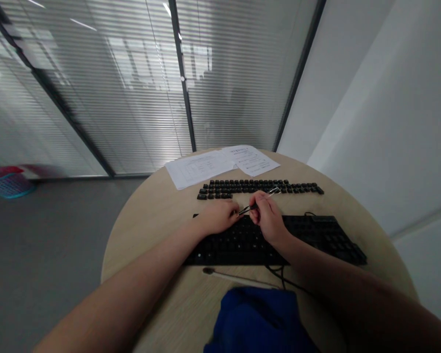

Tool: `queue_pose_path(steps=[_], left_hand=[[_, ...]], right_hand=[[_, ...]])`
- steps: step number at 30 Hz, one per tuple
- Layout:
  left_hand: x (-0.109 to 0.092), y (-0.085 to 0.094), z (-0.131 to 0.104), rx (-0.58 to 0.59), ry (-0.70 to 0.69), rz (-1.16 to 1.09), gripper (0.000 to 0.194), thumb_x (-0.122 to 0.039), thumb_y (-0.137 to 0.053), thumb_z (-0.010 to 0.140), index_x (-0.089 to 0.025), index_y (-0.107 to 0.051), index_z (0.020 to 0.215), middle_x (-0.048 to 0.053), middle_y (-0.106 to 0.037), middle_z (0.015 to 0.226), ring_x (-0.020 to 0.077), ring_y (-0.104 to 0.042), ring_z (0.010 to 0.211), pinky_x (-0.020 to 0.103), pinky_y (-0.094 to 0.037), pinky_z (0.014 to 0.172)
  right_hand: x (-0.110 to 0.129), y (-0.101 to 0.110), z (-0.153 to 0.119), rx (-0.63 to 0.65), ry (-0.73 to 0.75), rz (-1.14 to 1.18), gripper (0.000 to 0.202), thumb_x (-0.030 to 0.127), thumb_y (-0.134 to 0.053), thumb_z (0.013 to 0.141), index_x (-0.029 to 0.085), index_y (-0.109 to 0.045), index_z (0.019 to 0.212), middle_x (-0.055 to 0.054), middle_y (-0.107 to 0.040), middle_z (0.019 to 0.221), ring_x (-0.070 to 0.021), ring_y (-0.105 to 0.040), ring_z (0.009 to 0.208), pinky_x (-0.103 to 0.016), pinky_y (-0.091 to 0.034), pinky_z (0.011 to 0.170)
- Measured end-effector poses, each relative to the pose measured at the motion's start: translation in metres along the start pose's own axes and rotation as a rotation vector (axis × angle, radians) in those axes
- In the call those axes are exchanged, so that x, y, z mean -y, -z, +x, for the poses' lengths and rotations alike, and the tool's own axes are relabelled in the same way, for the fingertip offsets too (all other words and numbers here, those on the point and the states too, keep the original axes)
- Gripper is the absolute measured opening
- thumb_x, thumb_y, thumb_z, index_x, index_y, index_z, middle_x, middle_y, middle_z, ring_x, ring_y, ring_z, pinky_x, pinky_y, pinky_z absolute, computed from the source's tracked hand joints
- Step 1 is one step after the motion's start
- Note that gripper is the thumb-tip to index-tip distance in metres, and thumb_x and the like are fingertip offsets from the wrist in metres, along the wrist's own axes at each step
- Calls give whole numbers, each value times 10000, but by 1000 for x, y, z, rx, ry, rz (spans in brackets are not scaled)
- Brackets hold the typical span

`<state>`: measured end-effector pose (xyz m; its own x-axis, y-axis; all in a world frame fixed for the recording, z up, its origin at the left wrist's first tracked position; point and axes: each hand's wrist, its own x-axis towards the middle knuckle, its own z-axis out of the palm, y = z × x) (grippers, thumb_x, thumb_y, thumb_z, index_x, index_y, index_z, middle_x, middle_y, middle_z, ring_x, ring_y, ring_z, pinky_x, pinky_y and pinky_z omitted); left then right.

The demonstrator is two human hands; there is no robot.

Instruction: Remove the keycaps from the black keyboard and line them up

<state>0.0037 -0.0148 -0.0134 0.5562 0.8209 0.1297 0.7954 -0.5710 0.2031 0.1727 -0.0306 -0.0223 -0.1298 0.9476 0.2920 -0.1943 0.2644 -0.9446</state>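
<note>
A black keyboard (235, 245) lies across the table under both hands, with part of its keys covered by my hands and forearms. My right hand (266, 215) is closed around the dark middle of a wire keycap puller (274, 191). Wire loops stick out beyond the hand, and the puller's other end points down and left. My left hand (220, 215) rests on the keyboard's upper left part, its fingers bent together by the puller's tip. Whatever those fingers pinch is hidden. Behind the keyboard, loose black keycaps (238, 186) are laid out in rows.
Printed paper sheets (202, 167) lie at the far side of the round wooden table (132, 245). In front of the keyboard are a thin pale stick with a dark end (238, 278), a black cable (282, 277) and blue cloth (257, 318). A basket (9, 184) stands on the floor at left.
</note>
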Motion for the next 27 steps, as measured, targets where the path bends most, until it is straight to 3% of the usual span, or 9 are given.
queue_pose_path(steps=[3,8,15,19,27], left_hand=[[3,-2,0,5,-69,-23,223,-356,-536,926,-200,-696,914,61,-727,917,216,-657,852,306,-476,731],[5,-3,0,12,-55,-63,244,-345,-520,924,-184,-703,916,75,-747,935,224,-671,835,315,-477,711],[10,-3,1,55,-68,-104,275,-356,-497,941,-175,-703,930,90,-747,933,218,-665,792,304,-465,669],[17,1,1,68,-124,-165,268,-377,-529,941,-164,-690,950,88,-740,959,209,-661,836,293,-463,708],[31,10,-2,163,-132,-216,233,-396,-586,910,-198,-708,906,43,-728,870,187,-650,790,279,-432,697]], right_hand=[[1,-1,-3,136,-55,-69,390,551,-511,902,200,-526,734,91,-381,444,-71,-371,371,-195,-266,383],[5,1,-9,333,-108,-184,355,501,-479,930,198,-515,748,79,-401,486,-78,-391,408,-197,-282,399],[33,9,-4,656,-125,-419,321,474,-430,992,197,-514,855,56,-492,573,-90,-483,485,-206,-377,479],[36,13,-3,655,-117,-485,329,472,-411,1005,198,-520,858,53,-504,565,-95,-491,494,-209,-380,492],[8,5,-15,518,-149,-326,363,533,-394,986,205,-501,874,64,-450,583,-89,-438,456,-208,-339,445]])
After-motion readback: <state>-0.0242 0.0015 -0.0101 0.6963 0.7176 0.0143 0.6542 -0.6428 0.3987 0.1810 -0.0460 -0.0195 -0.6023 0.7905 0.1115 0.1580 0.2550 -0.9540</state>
